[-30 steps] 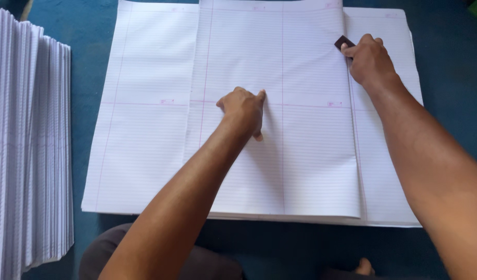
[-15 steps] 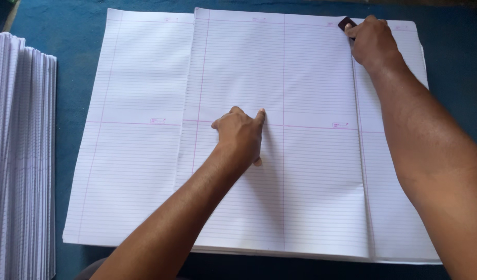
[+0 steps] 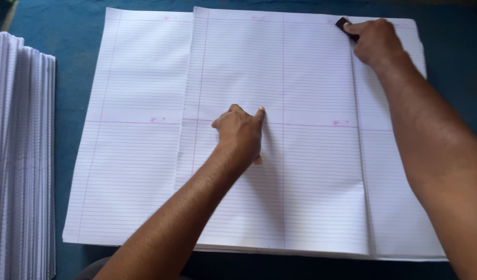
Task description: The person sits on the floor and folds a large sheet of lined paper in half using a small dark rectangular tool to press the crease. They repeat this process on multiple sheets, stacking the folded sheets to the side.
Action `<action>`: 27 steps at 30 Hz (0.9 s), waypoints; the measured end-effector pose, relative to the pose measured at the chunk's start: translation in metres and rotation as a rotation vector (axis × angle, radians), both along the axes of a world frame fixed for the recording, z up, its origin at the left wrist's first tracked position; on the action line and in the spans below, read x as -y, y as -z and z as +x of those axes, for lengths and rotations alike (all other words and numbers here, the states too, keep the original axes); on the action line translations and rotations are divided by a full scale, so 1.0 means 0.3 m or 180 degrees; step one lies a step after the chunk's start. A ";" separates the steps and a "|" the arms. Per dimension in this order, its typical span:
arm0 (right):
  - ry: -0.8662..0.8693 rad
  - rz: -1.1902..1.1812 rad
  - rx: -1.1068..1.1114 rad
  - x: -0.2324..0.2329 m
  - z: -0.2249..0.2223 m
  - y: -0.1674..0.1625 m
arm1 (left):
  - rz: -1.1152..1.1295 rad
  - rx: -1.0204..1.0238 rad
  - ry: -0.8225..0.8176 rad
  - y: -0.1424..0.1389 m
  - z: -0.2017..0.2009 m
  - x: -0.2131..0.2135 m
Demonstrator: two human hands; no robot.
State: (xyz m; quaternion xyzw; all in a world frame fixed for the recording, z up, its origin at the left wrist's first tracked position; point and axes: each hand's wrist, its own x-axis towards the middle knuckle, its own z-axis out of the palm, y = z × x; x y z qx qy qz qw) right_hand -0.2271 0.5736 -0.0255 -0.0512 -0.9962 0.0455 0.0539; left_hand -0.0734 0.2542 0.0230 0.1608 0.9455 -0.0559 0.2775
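A large stack of white ruled paper sheets (image 3: 135,171) lies on a blue surface. On top lies a folded sheet (image 3: 300,171), its fold running down the right side. My left hand (image 3: 241,132) presses flat on the middle of that folded sheet, fingers together. My right hand (image 3: 376,41) sits at the sheet's top right corner, closed around a small dark tool (image 3: 345,25) that rests on the fold line.
A tall pile of folded white sheets (image 3: 20,155) stands along the left edge. The blue surface (image 3: 456,62) shows around the paper on all sides.
My right hand with the dark tool has slid up the fold toward the top corner. My left hand stays pressed on the sheet's middle; the view shifted slightly.
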 end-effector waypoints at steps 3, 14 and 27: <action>0.0002 -0.0202 0.0101 0.013 0.101 -0.026 | -0.0054 -0.0006 0.0015 -0.010 0.036 0.000; -0.0363 -0.0558 0.0195 0.063 0.519 -0.099 | 0.0305 -0.0163 -0.0332 -0.079 0.183 0.019; -0.1245 -0.0503 0.0459 0.112 1.088 -0.201 | 0.0256 -0.0238 -0.0503 -0.087 0.302 0.018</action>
